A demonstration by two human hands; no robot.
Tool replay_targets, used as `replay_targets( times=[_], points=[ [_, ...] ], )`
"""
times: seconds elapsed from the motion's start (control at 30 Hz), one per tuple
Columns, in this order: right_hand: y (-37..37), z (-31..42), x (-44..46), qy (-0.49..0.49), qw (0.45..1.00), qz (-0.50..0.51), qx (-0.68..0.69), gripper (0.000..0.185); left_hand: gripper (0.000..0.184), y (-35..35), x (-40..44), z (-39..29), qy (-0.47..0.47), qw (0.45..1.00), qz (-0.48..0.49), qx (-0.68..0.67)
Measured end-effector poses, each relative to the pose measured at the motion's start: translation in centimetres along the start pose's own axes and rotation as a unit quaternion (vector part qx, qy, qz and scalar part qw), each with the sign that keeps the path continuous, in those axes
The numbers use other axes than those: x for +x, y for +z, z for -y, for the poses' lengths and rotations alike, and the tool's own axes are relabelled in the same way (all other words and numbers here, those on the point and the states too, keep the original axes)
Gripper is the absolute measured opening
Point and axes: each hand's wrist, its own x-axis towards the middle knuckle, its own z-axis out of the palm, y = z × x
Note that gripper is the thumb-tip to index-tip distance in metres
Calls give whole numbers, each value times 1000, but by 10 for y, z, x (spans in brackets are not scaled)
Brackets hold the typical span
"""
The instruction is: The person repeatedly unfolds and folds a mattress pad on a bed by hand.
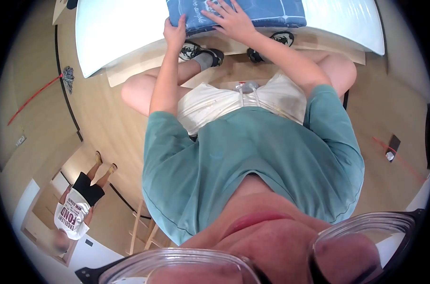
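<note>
1. Takes in a light brown floor [110,106], stretching out beneath and around the seated body.
2. Faces a white table [120,35] set straight ahead, with a near edge bowed by the wide lens.
3. Includes another person [77,208] well behind on the left, standing in a lettered white top, black shorts and yellowish shoes.
4. Wears a teal shirt [253,151] with loose sleeves ending above the elbows.
5. Shows a mop [67,78] off to the left, with a red handle and a grey head.
6. Sits with knees wide apart in pale, marked shorts [203,106].
7. Has the blue printed item [274,14] lying on the table at the near edge, between the forearms and the far side, with white lettering and lines on top; runs partly out of view above.
8. Rests dark, patterned shoes [190,48] on the floor, close below the table's near edge.
9. Lays the right hand [231,20] on top of the blue printed item, with fingers fanned well apart.
10. Sets the left hand [174,32] at the item's near left corner, with thumb raised beside the print and fingers partly hidden; cannot tell a pinch from a loose touch.
</note>
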Motion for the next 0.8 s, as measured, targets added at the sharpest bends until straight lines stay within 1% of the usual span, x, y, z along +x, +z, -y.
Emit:
replay_targets(
  times=[0.03, 0.07, 0.1, 0.17, 0.2, 0.23, 0.27, 0.3, 0.37, 0.4, 0.43, 0.47, 0.53, 0.6, 0.63, 0.67, 0.7, 0.77, 0.8],
  points=[
    [11, 0, -5, -3, 999, -24, -41, 75, 57, -2, -1, -2, -15, 1000, -5, 2],
    [21, -1, -11, -8, 995, -48, -84, 80, 57, 0, -1, 4, -10, 1000, -6, -2],
    [25, -1, -14, -12, 994, -53, -91, 80, 58, 4, -1, 15, -30, 999, -1, -35],
    [29, 2, -19, 14, 997, -6, -74, 84, 62, 1, -8, -10, -85, 993, 23, -78],
    [30, 3, -19, 25, 997, 19, -65, 87, 65, 0, -14, -19, -87, 993, 23, -79],
    [30, 2, -21, 25, 997, 30, -65, 90, 66, 8, -9, 1, -58, 997, -2, -49],
    [27, 1, -21, 17, 997, 30, -64, 90, 67, 14, -6, 24, -33, 999, -28, -17],
    [26, 1, -22, 17, 996, 50, -76, 91, 67, 14, -11, 21, -34, 999, -34, -19],
    [26, -2, -24, 17, 994, 69, -87, 92, 66, 19, -22, 15, 17, 994, -98, 39],
    [28, -8, -24, -1, 995, 51, -91, 92, 66, 16, -22, 16, 16, 994, -98, 39],
    [27, -14, -25, -18, 995, 32, -97, 93, 64, 13, -17, 18, 0, 995, -95, 8],
    [22, -25, -30, -14, 994, 33, -98, 93, 62, 11, -14, 20, -17, 995, -90, -24],
    [-4, -51, -51, 47, 992, 74, -95, 95, 62, 10, -21, 20, -21, 996, -82, -14],
    [-27, -81, -81, 74, 989, 75, -103, 99, 61, 12, -20, 17, 28, 995, -89, 22],
    [-31, -101, -103, 75, 982, 48, -166, 100, 61, 14, -18, 24, 52, 993, -97, 38],
    [-30, -118, -122, 77, 971, 23, -227, 102, 61, 12, -18, 23, 53, 993, -99, 36],
    [-38, -128, -125, 75, 970, 22, -229, 102, 62, 11, -18, 18, 44, 994, -93, 43],
    [-48, -142, -140, 243, 960, 33, -131, 103, 63, 10, -26, 10, 35, 995, -77, 49],
    [-49, -142, -144, 250, 958, 36, -135, 103, 64, 9, -29, 6, 115, 982, -114, 101]
  ],
)
